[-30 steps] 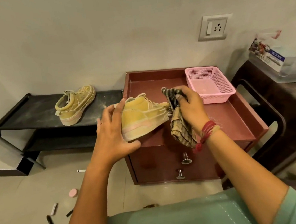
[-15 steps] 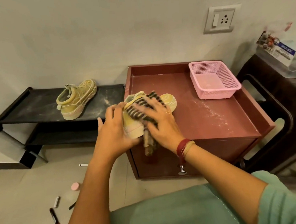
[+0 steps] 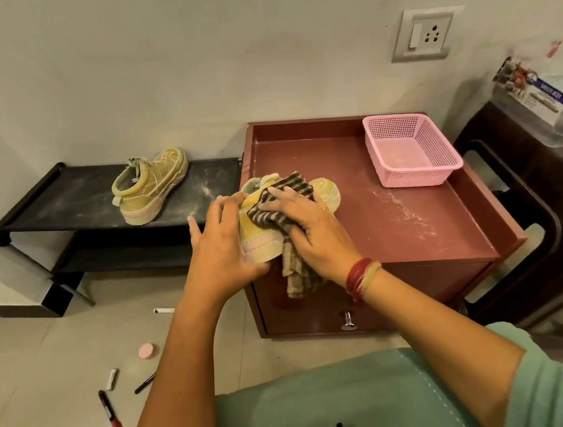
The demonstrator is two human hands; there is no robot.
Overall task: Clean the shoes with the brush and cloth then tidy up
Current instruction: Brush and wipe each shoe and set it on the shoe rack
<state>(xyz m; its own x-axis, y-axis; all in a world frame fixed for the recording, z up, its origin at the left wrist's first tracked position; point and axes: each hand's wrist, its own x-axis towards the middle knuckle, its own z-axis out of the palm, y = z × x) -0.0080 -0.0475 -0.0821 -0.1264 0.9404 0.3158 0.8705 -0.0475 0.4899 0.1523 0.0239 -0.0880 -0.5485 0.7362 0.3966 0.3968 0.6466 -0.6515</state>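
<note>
A yellow shoe (image 3: 327,192) lies on the front left of the maroon cabinet top (image 3: 394,223). My left hand (image 3: 221,250) grips its heel end, thumb below and fingers over the top. My right hand (image 3: 311,232) holds a brown striped cloth (image 3: 288,187) pressed onto the shoe's upper, and one end of the cloth hangs over the cabinet's front edge. The second yellow shoe (image 3: 150,188) stands on the black low rack (image 3: 66,203) to the left. No brush is in view.
A pink mesh basket (image 3: 411,145) sits at the cabinet's back right, with white dust beside it. A dark chair (image 3: 532,223) stands right of the cabinet. Markers (image 3: 112,415) and a pink round lid (image 3: 146,350) lie on the floor tiles.
My right hand has brought the cloth from beside the shoe's toe onto the shoe's upper. The shoe has come down from a tilted hold and now lies on the cabinet.
</note>
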